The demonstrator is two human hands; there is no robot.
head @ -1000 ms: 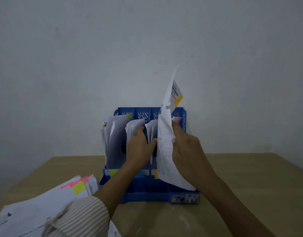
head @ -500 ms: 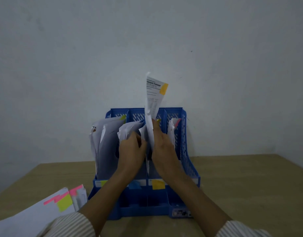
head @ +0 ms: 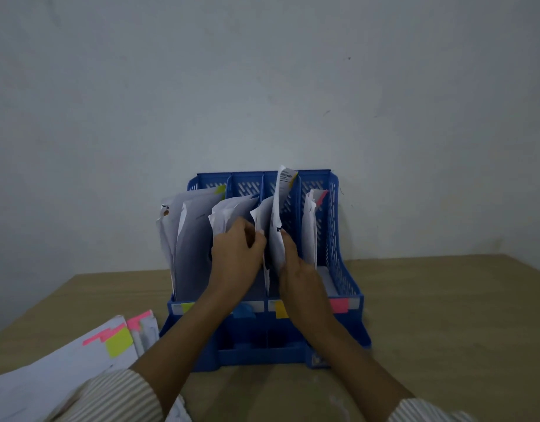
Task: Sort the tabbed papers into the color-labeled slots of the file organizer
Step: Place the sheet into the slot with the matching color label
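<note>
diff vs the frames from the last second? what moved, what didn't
The orange-tabbed paper, raised well above the file organizer a second ago, has gone down into the third slot, above the orange label; only its top pokes out. The right hand still holds it and sank with it. The left hand still holds back the neighbouring sheets. The unsorted stack is unchanged.

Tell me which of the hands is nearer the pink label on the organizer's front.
Right. The right hand is just left of and above the pink label; the left hand is farther left, at the blue-labeled slot's papers.
</note>
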